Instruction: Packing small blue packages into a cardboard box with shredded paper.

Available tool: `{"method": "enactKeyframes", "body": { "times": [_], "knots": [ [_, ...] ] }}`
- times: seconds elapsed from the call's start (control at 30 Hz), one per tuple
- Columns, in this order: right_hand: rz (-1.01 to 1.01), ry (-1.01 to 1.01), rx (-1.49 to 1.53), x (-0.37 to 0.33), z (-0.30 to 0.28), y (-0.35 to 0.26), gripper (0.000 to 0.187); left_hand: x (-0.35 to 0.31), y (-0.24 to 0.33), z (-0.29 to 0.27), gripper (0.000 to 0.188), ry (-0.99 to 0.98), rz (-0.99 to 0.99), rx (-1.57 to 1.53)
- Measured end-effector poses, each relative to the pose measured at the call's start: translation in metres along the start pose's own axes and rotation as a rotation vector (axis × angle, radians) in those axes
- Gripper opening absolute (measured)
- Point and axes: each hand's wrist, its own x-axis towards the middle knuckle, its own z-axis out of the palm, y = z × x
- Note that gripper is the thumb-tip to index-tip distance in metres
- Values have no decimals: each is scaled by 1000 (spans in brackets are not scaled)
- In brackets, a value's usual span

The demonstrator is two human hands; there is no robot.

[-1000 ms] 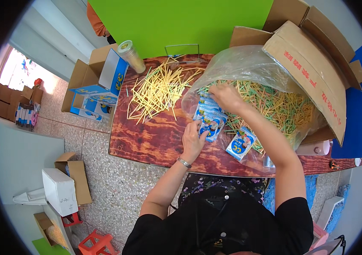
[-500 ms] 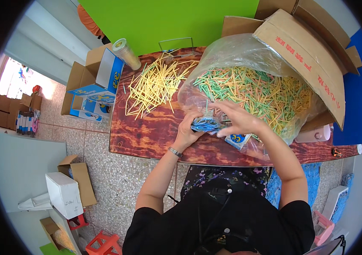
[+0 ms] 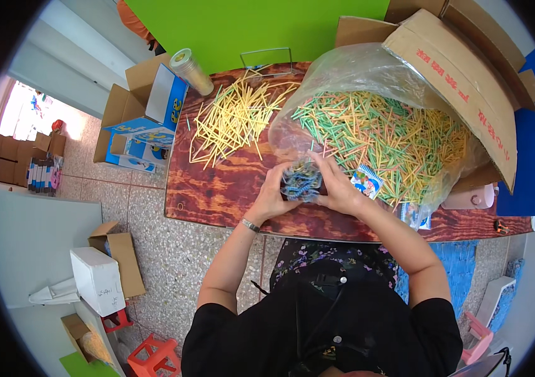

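Between my two hands stands a bundle of small blue packets [image 3: 302, 181] with zigzag edges, slightly blurred. My left hand [image 3: 272, 196] is wrapped round its left side, and my right hand [image 3: 341, 192] presses its right side. Both are above the wooden table [image 3: 217, 200], close to its front. Just beyond my right hand, a blue and white packet [image 3: 367, 180] lies on a heap of thin coloured sticks [image 3: 380, 129]. Another such packet [image 3: 414, 215] lies near the table's front edge, right of my forearm. The heap spreads inside a clear plastic bag [image 3: 349, 68].
A pile of pale yellow sticks [image 3: 233, 122] lies on the table's left, with a clear tub [image 3: 191, 70] behind it. An open cardboard box [image 3: 453, 78] tilts over the bag. Blue display boxes [image 3: 145, 129] stand at the left edge. Red stools [image 3: 154, 357] are on the floor.
My right hand has come down from above and closed on the bundle's right side. The bundle has turned more upright. The loose packets beside my right hand now show in different places.
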Motion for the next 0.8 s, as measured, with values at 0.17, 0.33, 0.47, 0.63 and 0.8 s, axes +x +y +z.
{"method": "enactKeyframes", "body": {
  "times": [0.17, 0.33, 0.47, 0.63, 0.8],
  "knots": [
    [34, 4, 79, 6, 6, 1, 104, 4, 8, -7, 89, -85, 99, -4],
    [-80, -80, -34, 2, 14, 2, 105, -5, 16, -5, 93, -113, 11, -200],
    [-105, 84, 31, -6, 11, 23, 105, -4, 9, 12, 91, -223, 66, -67],
    [-206, 249, 34, 15, 52, 33, 75, -14, -9, 7, 70, -61, -31, 53],
    [-283, 546, -9, -44, 26, -3, 92, -11, 54, 7, 83, -285, 164, 103]
  ]
}}
